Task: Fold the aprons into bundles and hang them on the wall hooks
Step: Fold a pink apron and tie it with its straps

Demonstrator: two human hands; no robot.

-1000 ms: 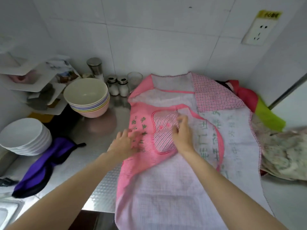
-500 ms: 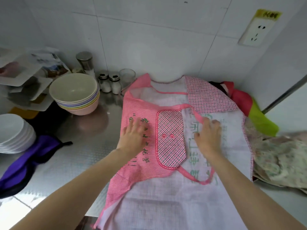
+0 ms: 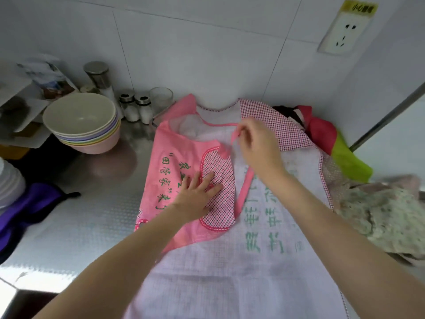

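The apron [image 3: 264,261] lies spread on the counter [image 3: 92,217] in the middle of the frame, its long axis running from the bottom edge up toward the wall, with its left side folded over as a pink flap whose checked pocket [image 3: 218,192] faces up. The right hand [image 3: 257,143], upper middle, pinches the pink strap [image 3: 243,192] between thumb and fingers just above the pocket; from there the strap drops toward the lower frame along the pocket's right edge, so any tucking or pulling runs along that line, and the right hand is the nearer one to it. The left hand [image 3: 197,194] rests flat on the flap, fingers spread and straight, touching the pocket's left half and pinning the fold. The apron's lower hem is cut off by the bottom edge. The strap's far end is hard to trace. More cloth is heaped at the right [image 3: 379,215], its shape unclear. No wall hooks are in view.
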